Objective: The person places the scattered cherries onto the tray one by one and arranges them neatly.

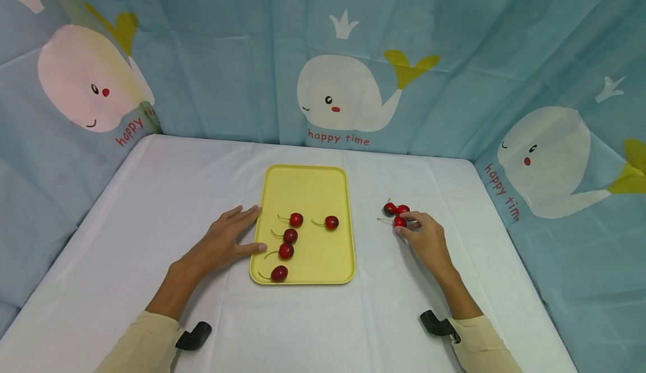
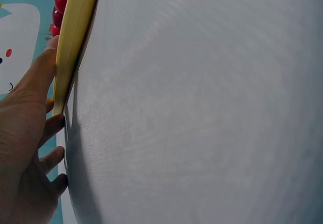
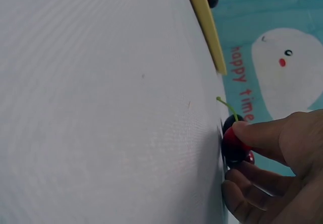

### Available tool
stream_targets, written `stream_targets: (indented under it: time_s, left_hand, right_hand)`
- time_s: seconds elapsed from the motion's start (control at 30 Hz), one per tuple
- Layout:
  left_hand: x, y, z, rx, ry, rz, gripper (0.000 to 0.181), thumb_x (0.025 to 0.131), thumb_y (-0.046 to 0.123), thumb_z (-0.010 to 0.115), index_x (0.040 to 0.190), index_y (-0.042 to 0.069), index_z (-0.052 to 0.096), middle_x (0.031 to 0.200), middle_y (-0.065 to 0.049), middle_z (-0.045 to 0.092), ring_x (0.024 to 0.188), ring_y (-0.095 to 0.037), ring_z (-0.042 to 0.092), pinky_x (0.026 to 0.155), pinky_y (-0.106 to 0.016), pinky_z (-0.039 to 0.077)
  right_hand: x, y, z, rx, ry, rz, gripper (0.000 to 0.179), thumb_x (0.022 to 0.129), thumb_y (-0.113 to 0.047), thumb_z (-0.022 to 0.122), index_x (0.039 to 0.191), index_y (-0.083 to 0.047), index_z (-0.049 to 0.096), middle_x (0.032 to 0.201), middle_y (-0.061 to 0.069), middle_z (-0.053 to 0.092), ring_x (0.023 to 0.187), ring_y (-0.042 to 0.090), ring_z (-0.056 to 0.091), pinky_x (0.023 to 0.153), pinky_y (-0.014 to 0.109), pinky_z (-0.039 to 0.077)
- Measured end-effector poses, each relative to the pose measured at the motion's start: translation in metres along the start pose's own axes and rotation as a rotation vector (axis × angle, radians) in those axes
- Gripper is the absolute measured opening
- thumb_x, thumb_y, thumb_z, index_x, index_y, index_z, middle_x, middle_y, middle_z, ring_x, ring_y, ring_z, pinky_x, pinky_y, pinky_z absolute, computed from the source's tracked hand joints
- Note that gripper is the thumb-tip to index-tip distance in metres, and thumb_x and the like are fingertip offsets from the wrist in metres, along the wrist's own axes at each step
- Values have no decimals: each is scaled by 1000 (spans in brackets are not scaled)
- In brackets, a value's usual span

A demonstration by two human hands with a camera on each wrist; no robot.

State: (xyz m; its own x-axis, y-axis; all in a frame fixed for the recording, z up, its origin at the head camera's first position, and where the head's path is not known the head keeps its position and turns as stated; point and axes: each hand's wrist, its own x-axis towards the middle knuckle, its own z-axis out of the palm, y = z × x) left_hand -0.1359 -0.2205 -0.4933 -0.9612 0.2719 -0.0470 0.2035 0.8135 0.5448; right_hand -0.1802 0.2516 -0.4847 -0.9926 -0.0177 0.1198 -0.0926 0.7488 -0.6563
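Note:
My left hand (image 1: 222,242) rests at the left side of a yellow tray (image 1: 314,188), fingers extended and thumb over the rim. In the left wrist view the thumb (image 2: 40,75) lies along the tray's edge. Several dark red cherries with stems lie on the tray, most in a column at the left, with one cherry (image 1: 331,222) farther right. Off to the tray's right, my right hand (image 1: 428,242) pinches a cherry (image 3: 234,142) between thumb and fingers, its green stem pointing left in the head view. Two more cherries (image 1: 390,209) lie just beyond the fingertips on the white cloth.
A white cloth (image 1: 202,176) covers the table. Blue curtains (image 1: 217,70) printed with whales stand along the back and both sides. Black wrist devices (image 1: 194,336) sit at both sleeve cuffs.

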Motion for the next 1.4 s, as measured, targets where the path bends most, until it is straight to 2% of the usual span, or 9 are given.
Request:
stream_targets:
  time_s: [0.47,0.9,1.13,1.4]
  left_hand:
    - [1,2,0,10,-7,-9,96,91,64,75,166,17,38,171,-9,37,159,-44,22,123,-75,22]
    - [1,1,0,8,-7,-4,95,91,61,76,166,15,38,171,-10,38,159,-45,22,124,-74,19]
    - [1,2,0,12,-6,-3,95,91,61,76,166,15,39,171,-11,38,159,-45,22,123,-74,20]
    - [0,3,-1,-2,-15,-30,97,91,63,75,167,17,36,172,-9,36,160,-43,20,123,-74,21]
  right_hand:
    - [-4,2,3,34,13,-19,38,90,-7,85,126,-3,74,117,18,75,103,32,71,72,16,52]
    - [-12,-13,8,114,15,-75,36,89,-4,85,124,-5,75,121,16,73,102,30,72,74,13,52]
    - [-15,-25,15,111,12,-88,35,89,-4,85,122,-8,76,120,12,73,100,26,72,79,16,55]
    - [-15,-37,22,118,0,-114,35,88,-7,87,122,-9,77,122,10,73,98,22,73,82,25,59]
